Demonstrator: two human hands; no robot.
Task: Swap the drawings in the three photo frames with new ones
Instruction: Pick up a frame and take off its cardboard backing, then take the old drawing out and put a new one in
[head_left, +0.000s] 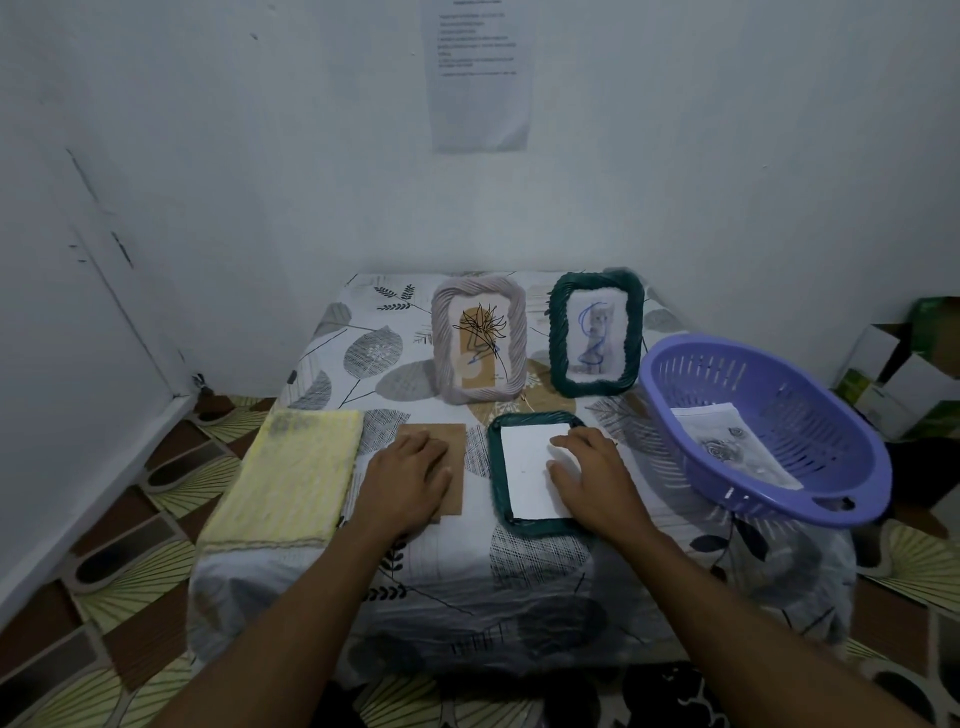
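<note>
A dark green woven frame (498, 486) lies face down near the table's front, with a white sheet (527, 467) set in its back. My right hand (592, 478) rests flat on that sheet, fingers spread. My left hand (408, 475) lies flat on a brown backing board (441, 436) to the left of the frame. Two frames stand upright at the back: a grey-beige rope frame (480, 343) with a line drawing, and a dark green frame (595, 332) with a blue-lined figure drawing.
A purple plastic colander basket (769, 431) at the right holds printed sheets (732, 441). A folded yellow cloth (291, 478) lies at the left. The leaf-print tablecloth (363, 353) covers the small table against a white wall. Cardboard boxes (904, 364) stand on the floor, right.
</note>
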